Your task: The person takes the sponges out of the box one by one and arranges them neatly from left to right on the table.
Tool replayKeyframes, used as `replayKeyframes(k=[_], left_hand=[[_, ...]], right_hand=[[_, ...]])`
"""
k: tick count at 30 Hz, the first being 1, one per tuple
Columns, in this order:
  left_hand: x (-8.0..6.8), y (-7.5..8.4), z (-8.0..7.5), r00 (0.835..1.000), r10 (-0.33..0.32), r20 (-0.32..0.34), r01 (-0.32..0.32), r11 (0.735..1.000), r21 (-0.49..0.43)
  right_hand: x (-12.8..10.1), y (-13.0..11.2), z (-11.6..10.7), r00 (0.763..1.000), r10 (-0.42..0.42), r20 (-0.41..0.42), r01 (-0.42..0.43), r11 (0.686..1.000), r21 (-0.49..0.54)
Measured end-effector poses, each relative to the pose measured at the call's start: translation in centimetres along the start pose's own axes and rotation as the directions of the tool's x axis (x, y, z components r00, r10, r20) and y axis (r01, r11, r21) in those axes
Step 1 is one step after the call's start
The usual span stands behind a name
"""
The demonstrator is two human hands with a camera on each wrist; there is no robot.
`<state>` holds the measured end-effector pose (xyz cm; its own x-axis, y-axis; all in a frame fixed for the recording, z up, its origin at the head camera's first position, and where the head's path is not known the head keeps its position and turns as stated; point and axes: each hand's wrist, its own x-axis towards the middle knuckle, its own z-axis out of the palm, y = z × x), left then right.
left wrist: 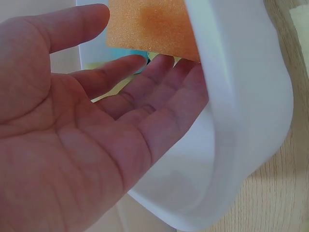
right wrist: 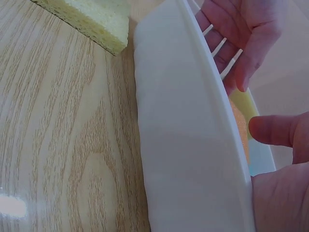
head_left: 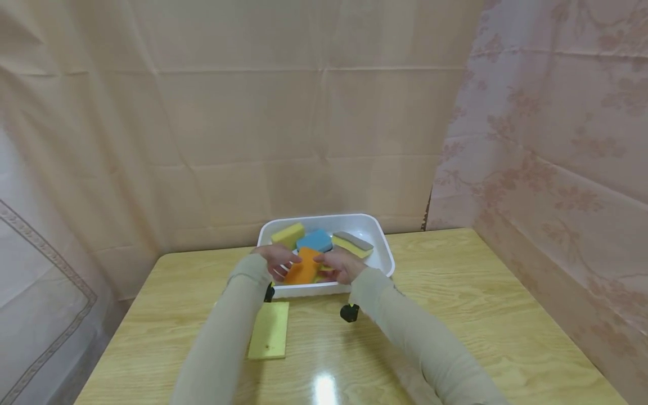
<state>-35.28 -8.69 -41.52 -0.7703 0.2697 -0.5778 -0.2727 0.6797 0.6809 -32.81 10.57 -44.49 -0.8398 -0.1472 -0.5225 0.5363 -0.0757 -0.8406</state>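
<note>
My head camera looks forward and down from well back, over the light wooden table (head_left: 455, 315) toward its far edge. Both wrist cameras sit very close against the white plastic tub (left wrist: 251, 96), one from each side, sharing its near rim (right wrist: 183, 145).

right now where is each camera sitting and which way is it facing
head: on the person's head, looking forward and down at the table; both sleeves and both hands meet over the orange sponge at the tub.
left wrist: on the left wrist, looking along the open palm of the left hand into the tub.
right wrist: on the right wrist, low by the tub's outer wall, facing the left hand; right hand shows thumb and palm edge.
shared: all three show the orange sponge and the tub.
</note>
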Motion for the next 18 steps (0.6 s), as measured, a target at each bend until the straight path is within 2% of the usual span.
replayKeyframes(k=[11, 18], left_hand=[[0.01, 0.2, 0.03, 1.0, 0.014, 0.023, -0.014, 1.0, -0.005], [0.38, 0.21, 0.13, 1.0, 0.011, 0.009, -0.011, 1.0, -0.011]], right_hand=[[0.28, -0.05, 0.03, 1.0, -0.009, -0.019, 0.008, 0.999, -0.04], [0.4, 0.1, -0.02, 1.0, -0.018, -0.019, 0.017, 0.999, -0.032]])
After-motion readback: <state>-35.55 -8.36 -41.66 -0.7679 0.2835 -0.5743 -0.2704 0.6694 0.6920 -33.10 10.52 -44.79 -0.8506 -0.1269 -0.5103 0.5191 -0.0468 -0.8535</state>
